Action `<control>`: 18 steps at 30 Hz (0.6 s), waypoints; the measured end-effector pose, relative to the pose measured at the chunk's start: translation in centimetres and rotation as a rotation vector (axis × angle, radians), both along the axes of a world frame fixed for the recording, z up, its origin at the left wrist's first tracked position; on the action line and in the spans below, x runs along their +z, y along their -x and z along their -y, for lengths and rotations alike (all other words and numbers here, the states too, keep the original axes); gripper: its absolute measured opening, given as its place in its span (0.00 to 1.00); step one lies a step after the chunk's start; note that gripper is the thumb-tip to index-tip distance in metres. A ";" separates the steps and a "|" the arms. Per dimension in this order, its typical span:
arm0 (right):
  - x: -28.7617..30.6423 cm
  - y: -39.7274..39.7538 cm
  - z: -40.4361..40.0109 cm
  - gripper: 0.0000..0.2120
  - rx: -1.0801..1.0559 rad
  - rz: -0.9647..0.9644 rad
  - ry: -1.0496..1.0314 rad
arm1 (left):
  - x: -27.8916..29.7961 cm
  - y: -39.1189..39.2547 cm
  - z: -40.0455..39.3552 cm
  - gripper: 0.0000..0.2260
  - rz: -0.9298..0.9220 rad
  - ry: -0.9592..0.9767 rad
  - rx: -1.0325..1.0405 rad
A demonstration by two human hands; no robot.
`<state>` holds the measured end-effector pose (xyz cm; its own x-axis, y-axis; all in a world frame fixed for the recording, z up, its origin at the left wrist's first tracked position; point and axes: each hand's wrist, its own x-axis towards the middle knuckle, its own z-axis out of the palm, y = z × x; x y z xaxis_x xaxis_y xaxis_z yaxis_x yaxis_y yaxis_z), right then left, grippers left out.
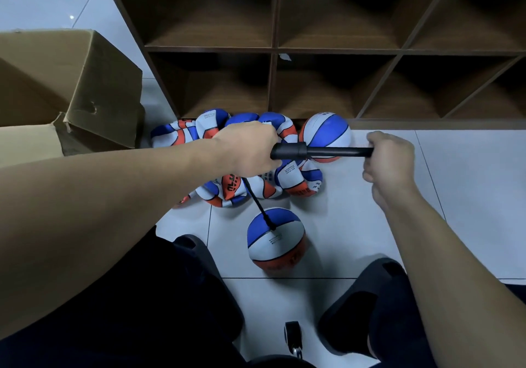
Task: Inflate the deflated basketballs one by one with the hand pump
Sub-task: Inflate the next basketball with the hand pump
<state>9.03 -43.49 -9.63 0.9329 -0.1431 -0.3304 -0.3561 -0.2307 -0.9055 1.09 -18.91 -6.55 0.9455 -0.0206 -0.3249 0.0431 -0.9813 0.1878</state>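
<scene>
The person's left hand (250, 151) is wrapped round the barrel of the black hand pump (287, 151), held level above the floor, while the right hand (388, 159) clenches its handle, drawn out on the rod. A thin hose (256, 199) runs down into a round basketball (274, 239) on the tiles between their feet. Flat, crumpled basketballs (247, 185) lie heaped by the wooden shelf (273, 51), one round one (327, 134) beside them

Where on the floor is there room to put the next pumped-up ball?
Bare tiles lie right of the right hand, below the shelf. Left, it is crowded: flat balls are heaped between the cardboard box and the round ball.
</scene>
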 end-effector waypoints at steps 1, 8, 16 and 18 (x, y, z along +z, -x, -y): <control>0.1 -0.1 0.3 0.12 -0.021 -0.003 -0.006 | 0.1 0.0 -0.1 0.13 0.005 -0.003 -0.001; -0.2 1.6 -2.5 0.13 0.038 0.039 -0.013 | -0.2 0.0 0.1 0.10 0.040 -0.048 0.005; -0.8 3.8 -5.2 0.16 0.157 0.037 -0.012 | 0.0 0.7 0.6 0.09 0.061 -0.094 -0.006; -0.9 4.2 -5.5 0.19 0.166 0.037 -0.019 | 0.0 0.8 0.8 0.09 0.062 -0.092 -0.013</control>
